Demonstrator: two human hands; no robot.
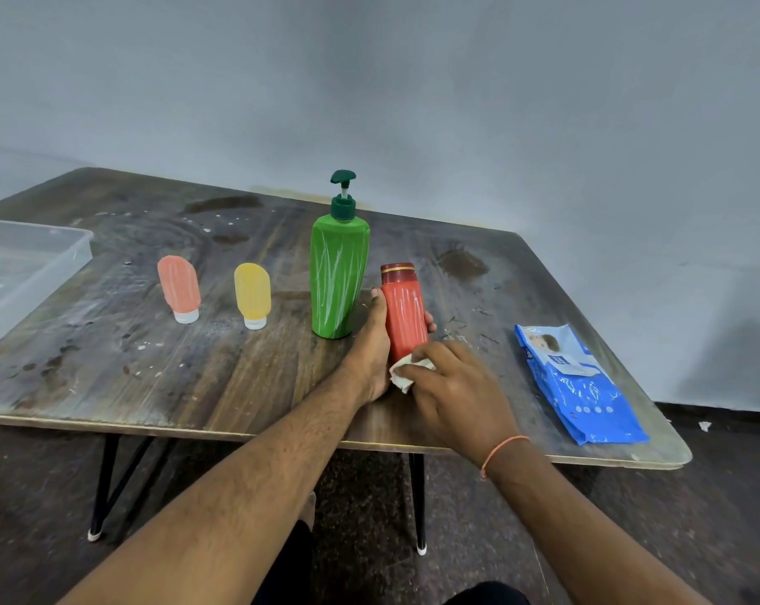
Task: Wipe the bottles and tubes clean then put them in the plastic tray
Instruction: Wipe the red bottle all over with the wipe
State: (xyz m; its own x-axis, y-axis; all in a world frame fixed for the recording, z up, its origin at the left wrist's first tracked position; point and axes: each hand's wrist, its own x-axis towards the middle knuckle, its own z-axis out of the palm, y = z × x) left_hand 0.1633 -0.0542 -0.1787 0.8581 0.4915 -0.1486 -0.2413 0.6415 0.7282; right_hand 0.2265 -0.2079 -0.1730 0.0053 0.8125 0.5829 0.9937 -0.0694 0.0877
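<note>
Four containers on bench, one under wiping; tray unfilled as far as visible.

Item in hand: red bottle (403,312), upright near the bench's (221,377) front edge, gripped round its lower body by the left hand (371,349); right hand (450,388) pinches a white wipe (406,373) against the bottle's base. Awaiting turn, all standing and streaked white: green pump bottle (338,277) just beside the red one, yellow tube (252,295) and pink tube (179,288) on their caps, further left. Plastic tray (70,246) at far left edge, partly out of view, no bottle seen inside. Blue wipe packet (576,382) lies at right. Step judged: first item's wipe, early in task. Next move calls for working the wipe up the streaked sides, then carrying the bottle across the row to the tray.
</note>
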